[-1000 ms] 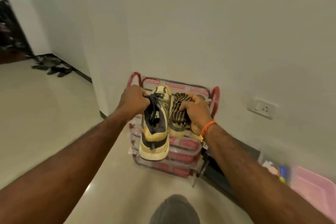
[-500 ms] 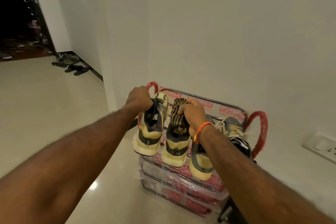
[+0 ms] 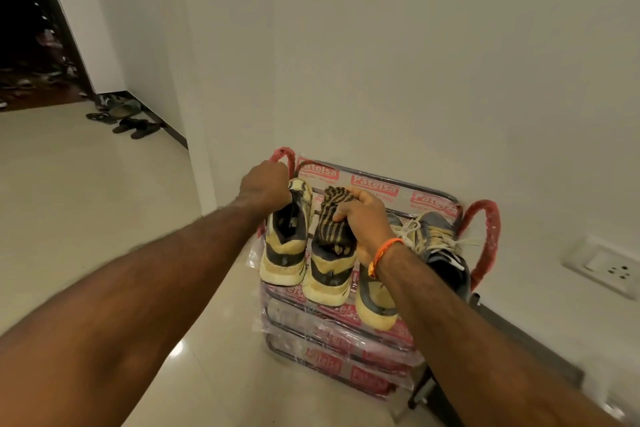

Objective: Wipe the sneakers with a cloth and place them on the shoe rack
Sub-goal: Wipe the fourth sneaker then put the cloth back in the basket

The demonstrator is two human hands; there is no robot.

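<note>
My left hand grips one sneaker by its collar; my right hand clutches the striped cloth against the second sneaker, both on the shoe rack's top tier.

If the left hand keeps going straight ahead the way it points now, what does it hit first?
Most likely the shoe rack: its red side loop and top rail sit just beyond the left hand, which holds a sneaker. Depth is unclear; the wall follows.

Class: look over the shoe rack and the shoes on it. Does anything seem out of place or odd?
Yes: the shoe rack is still in its printed plastic wrapping, and the right hand holds the striped cloth bunched against its sneaker.
</note>
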